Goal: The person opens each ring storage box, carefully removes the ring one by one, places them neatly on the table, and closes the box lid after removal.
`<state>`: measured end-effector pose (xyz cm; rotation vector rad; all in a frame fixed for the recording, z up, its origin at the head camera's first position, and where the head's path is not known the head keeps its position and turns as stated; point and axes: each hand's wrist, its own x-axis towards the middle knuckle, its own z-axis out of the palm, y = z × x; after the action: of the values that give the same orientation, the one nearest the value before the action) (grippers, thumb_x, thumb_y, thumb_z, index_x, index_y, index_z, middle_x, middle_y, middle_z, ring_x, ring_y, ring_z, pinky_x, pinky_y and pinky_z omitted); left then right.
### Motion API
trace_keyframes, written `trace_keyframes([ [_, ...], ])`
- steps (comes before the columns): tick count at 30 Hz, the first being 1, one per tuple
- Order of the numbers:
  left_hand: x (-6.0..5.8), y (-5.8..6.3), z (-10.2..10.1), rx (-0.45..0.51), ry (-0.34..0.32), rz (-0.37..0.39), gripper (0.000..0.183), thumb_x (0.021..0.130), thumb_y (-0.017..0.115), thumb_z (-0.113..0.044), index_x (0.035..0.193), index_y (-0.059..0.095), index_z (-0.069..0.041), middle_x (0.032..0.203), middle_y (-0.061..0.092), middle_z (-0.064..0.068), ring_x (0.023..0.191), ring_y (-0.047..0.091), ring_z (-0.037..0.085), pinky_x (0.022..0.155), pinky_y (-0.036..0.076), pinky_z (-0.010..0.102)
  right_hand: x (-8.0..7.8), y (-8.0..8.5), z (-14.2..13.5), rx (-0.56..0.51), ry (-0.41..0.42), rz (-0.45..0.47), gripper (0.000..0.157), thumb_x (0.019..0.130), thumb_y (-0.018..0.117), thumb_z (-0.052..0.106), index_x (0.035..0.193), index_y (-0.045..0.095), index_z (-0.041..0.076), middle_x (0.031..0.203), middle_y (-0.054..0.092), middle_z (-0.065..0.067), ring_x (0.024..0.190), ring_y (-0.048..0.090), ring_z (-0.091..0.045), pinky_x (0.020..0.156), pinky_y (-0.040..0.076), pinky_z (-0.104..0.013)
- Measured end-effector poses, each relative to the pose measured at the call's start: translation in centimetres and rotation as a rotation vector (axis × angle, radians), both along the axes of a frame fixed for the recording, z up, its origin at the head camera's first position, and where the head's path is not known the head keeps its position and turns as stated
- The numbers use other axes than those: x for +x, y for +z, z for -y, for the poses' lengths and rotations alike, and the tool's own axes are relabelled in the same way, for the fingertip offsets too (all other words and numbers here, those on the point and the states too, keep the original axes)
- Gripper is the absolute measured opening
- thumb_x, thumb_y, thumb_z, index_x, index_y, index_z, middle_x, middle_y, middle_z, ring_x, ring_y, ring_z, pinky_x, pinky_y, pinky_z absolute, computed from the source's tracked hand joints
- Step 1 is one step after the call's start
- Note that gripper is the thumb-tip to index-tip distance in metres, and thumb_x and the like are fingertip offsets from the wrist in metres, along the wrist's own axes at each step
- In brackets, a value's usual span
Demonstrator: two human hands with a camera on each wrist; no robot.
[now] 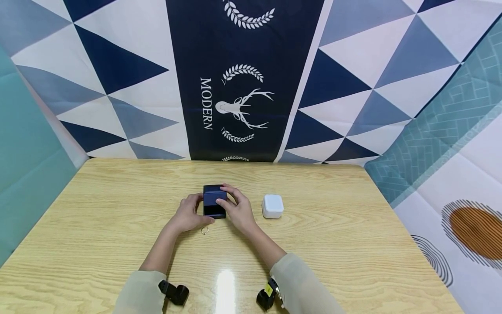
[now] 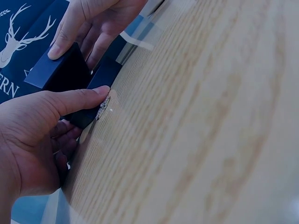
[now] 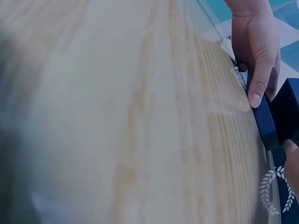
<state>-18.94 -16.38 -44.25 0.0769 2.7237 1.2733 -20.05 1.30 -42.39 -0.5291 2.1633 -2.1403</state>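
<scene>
A small dark blue jewelry box [image 1: 214,196] stands on the wooden table, its lid [image 2: 60,71] raised at an angle above the base [image 3: 266,125]. My left hand [image 1: 190,213] grips the base from the left, thumb along its near side. From the right, my right hand [image 1: 239,211] pinches the lid between thumb and fingers. A thin gold ring [image 1: 205,230] with sparkling stones lies on the table just in front of the box, close to my left thumb. The inside of the box is dark and mostly hidden.
A small white rounded box [image 1: 273,206] sits on the table [image 1: 333,244] to the right of my right hand. Behind the table's far edge hangs a patterned cloth [image 1: 235,52] with a deer head. More cloth covers both sides.
</scene>
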Motion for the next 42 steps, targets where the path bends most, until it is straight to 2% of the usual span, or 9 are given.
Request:
trace_keyframes([
  [30,-0.02,-0.02,0.04,-0.012,0.002,0.001,0.084,0.074,0.079,-0.027,0.140,0.036,0.000,0.135,0.044,0.020,0.114,0.037,0.033,0.093,0.037,0.050,0.09,-0.14,-0.13,0.037,0.006,-0.002,0.036,0.085,0.062,-0.002,0.120,0.055,-0.008,0.142,0.041,-0.024,0.135,0.037,-0.034,0.101,0.041,-0.033],
  [36,0.02,0.04,0.03,-0.012,0.002,-0.002,0.084,0.074,0.079,-0.027,0.140,0.036,0.001,0.134,0.044,0.020,0.112,0.038,0.033,0.092,0.037,0.049,0.16,-0.14,-0.24,0.043,0.013,-0.014,0.035,0.085,0.063,-0.003,0.119,0.055,-0.009,0.142,0.041,-0.025,0.134,0.037,-0.036,0.102,0.040,-0.037],
  [42,0.03,0.01,0.00,-0.009,0.000,-0.005,0.083,0.074,0.079,-0.026,0.140,0.037,0.000,0.134,0.044,0.020,0.113,0.037,0.033,0.093,0.036,0.049,0.39,0.32,-0.36,0.062,0.026,-0.012,0.034,0.085,0.062,-0.004,0.119,0.055,-0.010,0.142,0.040,-0.025,0.135,0.036,-0.035,0.102,0.040,-0.037],
])
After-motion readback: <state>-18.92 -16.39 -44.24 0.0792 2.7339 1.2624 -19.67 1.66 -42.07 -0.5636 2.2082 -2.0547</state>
